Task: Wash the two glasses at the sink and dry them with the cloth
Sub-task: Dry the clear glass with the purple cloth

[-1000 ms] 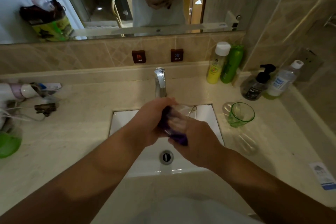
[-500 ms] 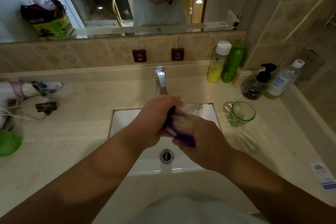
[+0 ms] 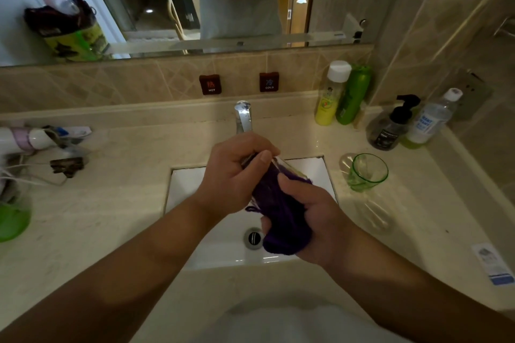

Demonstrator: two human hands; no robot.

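Over the white sink (image 3: 195, 192), my left hand (image 3: 231, 175) grips a clear glass (image 3: 292, 171), mostly hidden by fingers and cloth. My right hand (image 3: 315, 220) holds a dark purple cloth (image 3: 281, 217) that is wrapped around the glass and hangs down over the drain. A green glass (image 3: 366, 172) stands upright on the counter to the right of the sink, apart from both hands. The chrome tap (image 3: 243, 117) stands just behind my left hand; no water shows.
Yellow and green bottles (image 3: 342, 95), a black pump bottle (image 3: 393, 125) and a clear bottle (image 3: 432, 120) line the back right corner. A hair dryer (image 3: 25, 139) with cord lies on the left counter. A green container (image 3: 12, 223) sits at the left edge. A paper packet (image 3: 493, 264) lies at right.
The cloth has been drawn down and out, so more of it hangs below my right hand. My left hand has turned the glass slightly; both hands stay over the sink.
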